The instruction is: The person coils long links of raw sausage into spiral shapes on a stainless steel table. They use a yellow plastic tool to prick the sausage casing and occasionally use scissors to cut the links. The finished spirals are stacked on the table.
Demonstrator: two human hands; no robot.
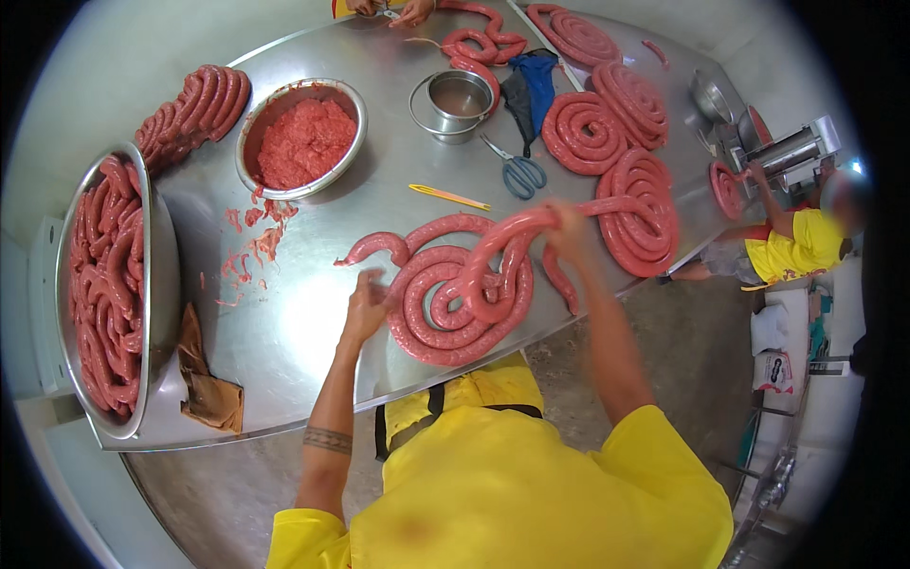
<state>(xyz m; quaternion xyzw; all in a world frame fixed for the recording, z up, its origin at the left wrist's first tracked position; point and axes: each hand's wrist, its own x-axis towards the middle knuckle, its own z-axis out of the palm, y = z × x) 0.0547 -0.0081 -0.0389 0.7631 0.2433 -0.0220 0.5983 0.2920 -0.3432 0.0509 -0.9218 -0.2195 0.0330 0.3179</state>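
The right grip [567, 230] wraps the sausage rope [521, 225], the coil [453, 322] at its eight o'clock. The left grip [367, 302] (nearer, I'd say, fingers loosely spread) has that coil at three.

Looks steeply down from the person's head, above and behind the left hand [363, 308] and right hand [568, 233], facing across the table [284, 379]. Sits near both hands, yet spreads wide through a fisheye lens, bending the table's edges well beyond them.
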